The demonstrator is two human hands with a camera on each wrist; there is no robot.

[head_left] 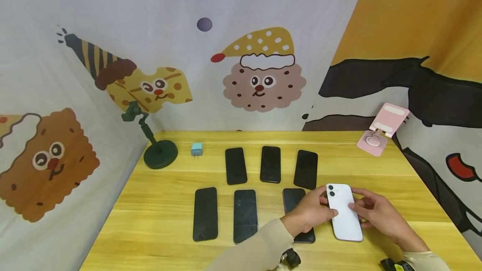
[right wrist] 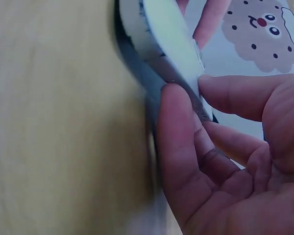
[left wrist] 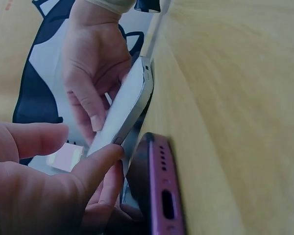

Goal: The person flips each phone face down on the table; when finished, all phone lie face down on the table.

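Observation:
A white smartphone (head_left: 345, 223) is held between both hands over the right part of the table, its back with two camera lenses facing up. My left hand (head_left: 308, 211) grips its left edge, thumb on the back. On the opposite edge, my right hand (head_left: 382, 216) pinches it between thumb and fingers. The phone's side edge (right wrist: 174, 73) shows close up in the right wrist view. Beneath my left wrist lies a dark phone (head_left: 293, 198), partly hidden; its purple end (left wrist: 167, 191) with a charging port shows in the left wrist view.
Several other dark phones lie in two rows, among them one at front left (head_left: 205, 214) and one at back middle (head_left: 270, 164). A green stand (head_left: 160, 154) and a blue charger plug (head_left: 196, 149) are at back left. A pink phone stand (head_left: 384, 126) stands at back right.

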